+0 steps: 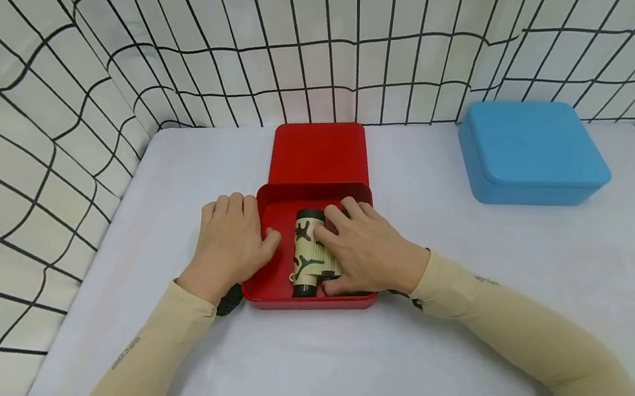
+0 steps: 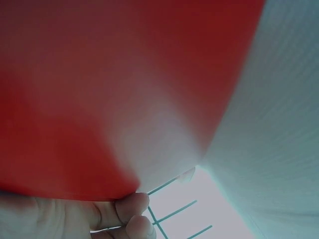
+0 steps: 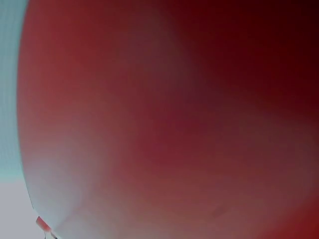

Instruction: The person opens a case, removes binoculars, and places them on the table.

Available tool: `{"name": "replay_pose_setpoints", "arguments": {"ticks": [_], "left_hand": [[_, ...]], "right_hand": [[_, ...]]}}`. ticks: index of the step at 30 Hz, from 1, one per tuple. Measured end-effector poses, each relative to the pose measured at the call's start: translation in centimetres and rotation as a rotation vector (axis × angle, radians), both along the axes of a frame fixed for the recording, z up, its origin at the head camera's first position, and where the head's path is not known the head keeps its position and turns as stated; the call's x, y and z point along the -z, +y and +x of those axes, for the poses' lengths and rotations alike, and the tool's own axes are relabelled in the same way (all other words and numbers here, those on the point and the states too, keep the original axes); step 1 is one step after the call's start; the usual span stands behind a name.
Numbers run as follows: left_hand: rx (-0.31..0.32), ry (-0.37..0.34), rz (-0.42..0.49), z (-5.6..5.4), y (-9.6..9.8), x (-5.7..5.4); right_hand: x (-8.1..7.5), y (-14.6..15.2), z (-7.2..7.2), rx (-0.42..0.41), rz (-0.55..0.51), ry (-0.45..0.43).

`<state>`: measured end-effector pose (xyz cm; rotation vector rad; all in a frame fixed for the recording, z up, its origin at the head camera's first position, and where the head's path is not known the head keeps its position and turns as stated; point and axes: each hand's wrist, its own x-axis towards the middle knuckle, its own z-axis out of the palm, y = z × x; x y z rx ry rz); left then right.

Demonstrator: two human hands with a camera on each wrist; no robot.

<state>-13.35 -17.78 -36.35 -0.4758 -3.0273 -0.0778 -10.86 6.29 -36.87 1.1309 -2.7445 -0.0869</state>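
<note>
A red box point(image 1: 263, 288) lies on the white surface with its red lid point(image 1: 317, 151) tipped back behind it. Inside the box rest camouflage-patterned binoculars point(image 1: 308, 253) with black ends, one barrel mostly covered by my right hand point(image 1: 368, 245). That hand grips the binoculars from above, fingers bent over them. My left hand point(image 1: 232, 239) holds the box's left wall, thumb over the rim and fingers outside. In the left wrist view, fingers point(image 2: 130, 209) show along the edge of the red wall. The right wrist view is nearly filled by the red box point(image 3: 149, 124), blurred.
A closed blue box point(image 1: 540, 148) stands at the back right. Black wire grid panels point(image 1: 297, 47) over white cloth line the back and sides. The white tabletop point(image 1: 316, 372) extends in front of the red box.
</note>
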Motion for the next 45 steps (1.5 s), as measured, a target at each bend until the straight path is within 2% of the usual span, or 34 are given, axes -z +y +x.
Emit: {"name": "replay_pose_setpoints", "arguments": {"ticks": [9, 37, 45], "left_hand": [[-0.005, -0.009, 0.007, 0.12, -0.29, 0.01], [0.017, 0.032, 0.023, -0.06, -0.18, 0.24], [0.019, 0.036, 0.026, -0.02, -0.07, 0.22]], "right_hand": [[0.19, -0.15, 0.08, -0.009, -0.054, 0.046], [0.08, 0.15, -0.04, -0.016, -0.064, 0.072], [0.06, 0.18, 0.08, -0.015, -0.074, 0.105]]}}
